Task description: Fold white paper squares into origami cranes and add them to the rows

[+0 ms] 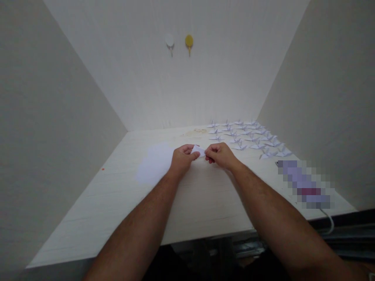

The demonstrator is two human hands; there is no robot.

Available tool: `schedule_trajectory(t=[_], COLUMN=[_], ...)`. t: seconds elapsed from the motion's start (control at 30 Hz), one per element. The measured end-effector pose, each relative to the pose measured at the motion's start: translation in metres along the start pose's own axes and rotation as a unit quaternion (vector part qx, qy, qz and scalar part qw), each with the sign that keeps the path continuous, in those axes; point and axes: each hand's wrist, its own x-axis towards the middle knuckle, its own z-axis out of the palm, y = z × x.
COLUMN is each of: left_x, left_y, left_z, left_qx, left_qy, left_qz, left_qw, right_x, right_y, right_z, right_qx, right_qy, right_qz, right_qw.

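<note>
Between my two hands is a small piece of folded white paper [198, 150], held over the middle of the table. My left hand [184, 158] pinches it with the thumb on the near side and fingers behind. At the paper's right end, the fingertips of my right hand [219, 154] close on its tip. Several folded white paper cranes [240, 146] stand in rows at the back right of the table. White paper sheets [155, 162] lie to the left of my left hand.
The pale table [117, 203] is enclosed by walls on three sides. A blurred-out device [304, 185] with a white cable [331, 222] lies at the right edge. On the back wall are a white hook [170, 41] and a yellow hook [189, 41].
</note>
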Motion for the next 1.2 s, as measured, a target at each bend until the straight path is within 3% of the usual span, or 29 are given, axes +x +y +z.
schedule_trajectory(t=[0.2, 0.43, 0.77, 1.2], left_x=[0.0, -0.003, -0.009, -0.007], left_y=[-0.001, 0.0, 0.013, 0.011], left_z=[0.0, 0.002, 0.004, 0.006], left_qx=[0.007, 0.015, 0.074, 0.116], left_qy=[-0.044, -0.053, -0.063, -0.08], left_qz=[0.016, 0.021, 0.013, 0.031], left_qw=[0.999, 0.998, 0.995, 0.99], right_x=[0.002, 0.002, 0.004, 0.003], right_y=[0.003, 0.001, 0.001, 0.002], right_z=[0.001, 0.004, 0.007, 0.008], right_qx=[-0.06, -0.016, 0.01, -0.024], right_qy=[0.028, 0.061, 0.073, 0.083], right_qz=[-0.059, -0.076, -0.054, -0.069], right_qw=[0.996, 0.995, 0.996, 0.994])
